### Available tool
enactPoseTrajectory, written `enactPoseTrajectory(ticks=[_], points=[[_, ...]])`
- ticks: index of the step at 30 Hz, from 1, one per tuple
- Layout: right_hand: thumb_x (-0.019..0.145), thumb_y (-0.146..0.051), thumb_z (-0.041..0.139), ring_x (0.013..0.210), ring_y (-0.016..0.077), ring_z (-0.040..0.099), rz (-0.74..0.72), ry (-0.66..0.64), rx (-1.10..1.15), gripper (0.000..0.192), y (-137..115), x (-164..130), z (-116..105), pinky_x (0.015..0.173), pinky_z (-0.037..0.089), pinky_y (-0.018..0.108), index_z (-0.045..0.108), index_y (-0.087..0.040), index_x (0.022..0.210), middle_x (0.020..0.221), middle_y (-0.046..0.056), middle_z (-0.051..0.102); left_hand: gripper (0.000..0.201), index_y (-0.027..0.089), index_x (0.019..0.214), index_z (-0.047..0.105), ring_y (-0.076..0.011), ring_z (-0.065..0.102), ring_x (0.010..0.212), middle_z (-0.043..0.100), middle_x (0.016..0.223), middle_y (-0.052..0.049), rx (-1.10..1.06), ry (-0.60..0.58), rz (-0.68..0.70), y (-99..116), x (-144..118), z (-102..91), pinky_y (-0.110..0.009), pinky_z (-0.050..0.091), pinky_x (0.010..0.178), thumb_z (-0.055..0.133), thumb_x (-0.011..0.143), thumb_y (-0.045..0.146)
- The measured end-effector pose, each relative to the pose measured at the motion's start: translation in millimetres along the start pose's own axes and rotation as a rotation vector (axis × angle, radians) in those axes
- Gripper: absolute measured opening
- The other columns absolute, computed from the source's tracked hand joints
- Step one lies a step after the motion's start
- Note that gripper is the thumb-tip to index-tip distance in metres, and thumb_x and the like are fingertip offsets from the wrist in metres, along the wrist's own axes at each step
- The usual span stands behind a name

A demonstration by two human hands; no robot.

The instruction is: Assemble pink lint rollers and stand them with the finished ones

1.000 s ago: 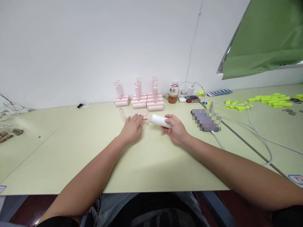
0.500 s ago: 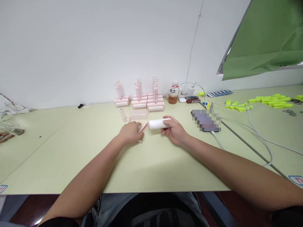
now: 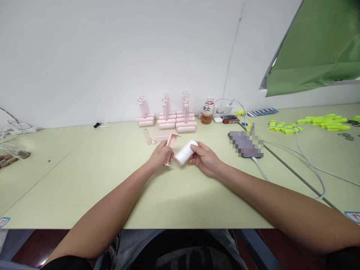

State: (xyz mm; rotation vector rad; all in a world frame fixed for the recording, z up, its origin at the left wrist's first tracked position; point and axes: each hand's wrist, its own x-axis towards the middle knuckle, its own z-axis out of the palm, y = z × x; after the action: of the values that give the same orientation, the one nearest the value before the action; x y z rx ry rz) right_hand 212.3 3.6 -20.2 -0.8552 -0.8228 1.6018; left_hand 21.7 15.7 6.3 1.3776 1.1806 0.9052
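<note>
Two hands now meet over the middle of the desk point(image 3: 84, 180), where a second ago they were apart. The left hand point(image 3: 161, 154), which lay flat on a pink frame point(image 3: 170, 147) on the desk, has lifted that frame clear; its fingers are closed around the lower part, and the frame stands tilted with its upper end toward the wall. The right hand point(image 3: 204, 158) has swung the white roll point(image 3: 184, 153) round — earlier it lay roughly level, pointing left, and now its near end slants down toward the foot of the frame, touching it or just beside it. The right fingers are curled around the roll's far end. Both parts are therefore off the desk and brought end to end, which I read as the roll being lined up with the frame rather than already seated on it; whether it has started onto the frame is too small to tell. Behind the hands a clear cover point(image 3: 147, 136) and a flat pale piece lie unmoved, and the pink stacks point(image 3: 176, 123) by the wall, the bottle point(image 3: 207, 111) and the cables point(image 3: 298, 150) are as they were.
</note>
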Motion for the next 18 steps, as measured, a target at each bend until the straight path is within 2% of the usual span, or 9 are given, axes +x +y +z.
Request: enactPoseTrajectory(ticks=[4, 8, 12, 18], points=[[0.076, -0.033, 0.076, 0.061, 0.0103, 0.055, -0.011, -0.048, -0.011, 0.031, 2.8, -5.3, 3.7, 0.052, 0.050, 0.022, 0.054, -0.021, 0.095, 0.073, -0.003, 0.059, 0.017, 0.024, 0.082, 0.049, -0.0148, 0.049, 0.053, 0.052, 0.067, 0.001, 0.050, 0.069, -0.015, 7.6, -10.5, 9.9, -0.023, 0.035, 0.042, 0.043, 0.085, 0.040], [0.074, -0.035, 0.079, 0.062, 0.0104, 0.056, -0.026, -0.067, -0.025, 0.036, 3.8, -7.6, 5.3, 0.053, 0.050, 0.022, 0.054, -0.021, 0.096, 0.073, -0.003, 0.060, 0.019, 0.025, 0.092, 0.054, -0.0167, 0.055, 0.061, 0.056, 0.077, 0.000, 0.070, 0.085, -0.043, 11.6, -17.6, 16.4, -0.024, 0.040, 0.047, 0.041, 0.089, 0.039], [0.074, -0.038, 0.079, 0.062, 0.0109, 0.057, -0.020, -0.092, -0.036, 0.037, 3.5, -8.1, 5.4, 0.054, 0.051, 0.023, 0.053, -0.020, 0.095, 0.073, -0.002, 0.060, 0.026, 0.025, 0.102, 0.054, -0.0172, 0.058, 0.066, 0.061, 0.085, -0.002, 0.026, 0.059, -0.048, 6.6, -17.4, 22.3, -0.026, 0.046, 0.055, 0.041, 0.092, 0.045], [0.074, -0.044, 0.077, 0.063, 0.0116, 0.059, -0.071, -0.088, -0.154, 0.041, 4.1, -7.8, 3.3, 0.055, 0.052, 0.025, 0.051, -0.021, 0.096, 0.076, -0.002, 0.062, 0.025, 0.023, 0.099, 0.053, -0.0158, 0.058, 0.068, 0.062, 0.087, -0.001, 0.001, 0.113, -0.052, -1.0, -15.6, 28.0, -0.026, 0.047, 0.060, 0.041, 0.094, 0.044]])
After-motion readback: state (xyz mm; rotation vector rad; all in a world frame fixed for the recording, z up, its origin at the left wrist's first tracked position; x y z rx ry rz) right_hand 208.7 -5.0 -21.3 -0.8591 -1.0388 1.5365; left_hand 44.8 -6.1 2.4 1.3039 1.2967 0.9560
